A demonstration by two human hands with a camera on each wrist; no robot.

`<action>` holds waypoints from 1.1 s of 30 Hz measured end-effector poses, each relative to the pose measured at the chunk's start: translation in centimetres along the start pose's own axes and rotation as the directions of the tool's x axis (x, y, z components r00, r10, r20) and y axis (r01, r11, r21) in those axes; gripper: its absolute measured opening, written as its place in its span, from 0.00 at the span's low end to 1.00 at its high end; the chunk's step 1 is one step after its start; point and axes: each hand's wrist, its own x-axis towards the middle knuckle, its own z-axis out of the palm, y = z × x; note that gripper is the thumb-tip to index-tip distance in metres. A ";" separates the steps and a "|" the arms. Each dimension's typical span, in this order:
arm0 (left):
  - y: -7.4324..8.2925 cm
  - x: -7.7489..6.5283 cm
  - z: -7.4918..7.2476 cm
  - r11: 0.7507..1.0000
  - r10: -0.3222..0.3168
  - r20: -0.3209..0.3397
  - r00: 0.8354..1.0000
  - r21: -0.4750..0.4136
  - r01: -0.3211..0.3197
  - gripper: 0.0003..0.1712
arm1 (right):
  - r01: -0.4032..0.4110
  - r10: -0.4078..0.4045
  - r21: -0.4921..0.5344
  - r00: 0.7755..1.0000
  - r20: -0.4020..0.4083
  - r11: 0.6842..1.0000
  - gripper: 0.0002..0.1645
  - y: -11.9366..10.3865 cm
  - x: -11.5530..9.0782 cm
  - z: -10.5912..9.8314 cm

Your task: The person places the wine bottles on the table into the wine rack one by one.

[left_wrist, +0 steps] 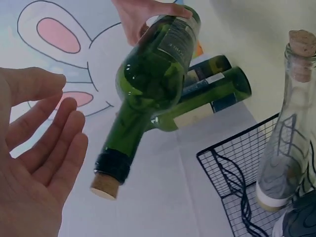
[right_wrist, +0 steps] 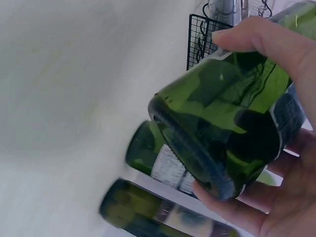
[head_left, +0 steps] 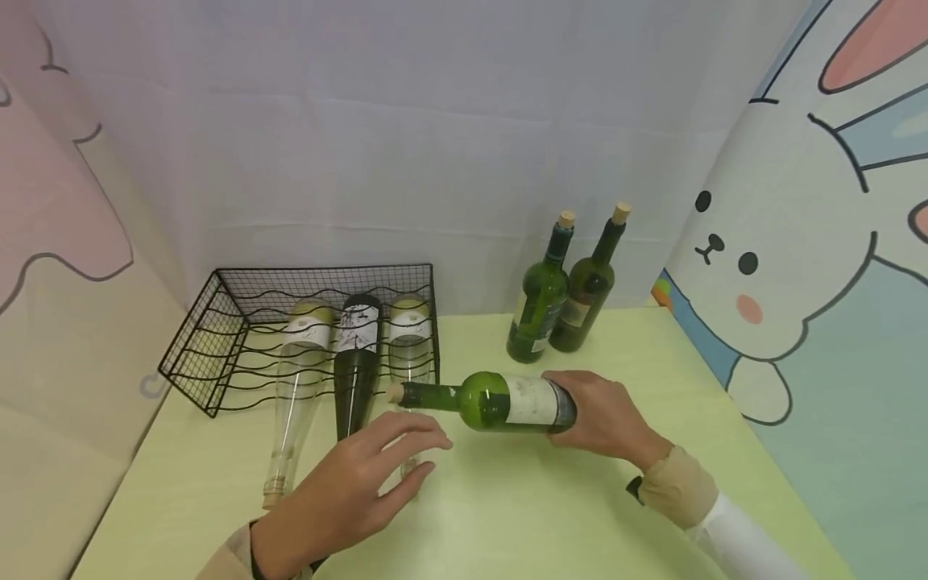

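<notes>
A green wine bottle (head_left: pixel 487 402) with a cork and a pale label lies sideways in the air above the table. My right hand (head_left: pixel 603 412) grips it round its base end, and its cork points left. In the right wrist view the fingers and thumb curl round the bottle's base (right_wrist: pixel 212 123). My left hand (head_left: pixel 362 483) is apart from the bottle's neck, its fingers loosely bent and holding nothing. Part of a clear bottle (head_left: pixel 409 354) is hidden behind that hand and the green neck.
A black wire rack (head_left: pixel 232 346) holds a dark bottle (head_left: pixel 355 379) between two clear corked bottles, necks toward me. Behind, two green corked bottles (head_left: pixel 538 302) stand upright near the white curtain (head_left: pixel 464 161). Everything stands on a yellow-green table (head_left: pixel 507 515).
</notes>
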 end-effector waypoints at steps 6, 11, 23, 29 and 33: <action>0.3 1.1 0.1 0.974 -0.027 0.068 0.997 0.226 0.011 0.27 | 0.095 -0.094 -0.115 0.995 0.017 0.989 0.44 -1.1 0.4 -1.0; -0.6 0.5 0.2 0.896 -0.238 0.232 0.943 0.427 0.121 0.42 | 0.172 -0.172 -0.201 0.985 0.016 0.964 0.46 -2.0 0.6 -1.8; -2.0 -1.3 0.7 0.837 -0.468 0.395 0.791 0.485 0.253 0.35 | 0.252 -0.239 -0.249 0.967 0.083 0.935 0.47 -4.1 0.4 -3.4; -2.4 -1.3 1.0 0.854 -0.505 0.440 0.742 0.375 0.359 0.24 | 0.265 -0.246 -0.262 0.964 0.105 0.928 0.48 -4.6 0.3 -3.7; -2.6 -1.5 0.9 0.839 -0.544 0.497 0.677 0.306 0.450 0.13 | 0.291 -0.278 -0.256 0.957 0.085 0.922 0.47 -5.0 0.5 -3.7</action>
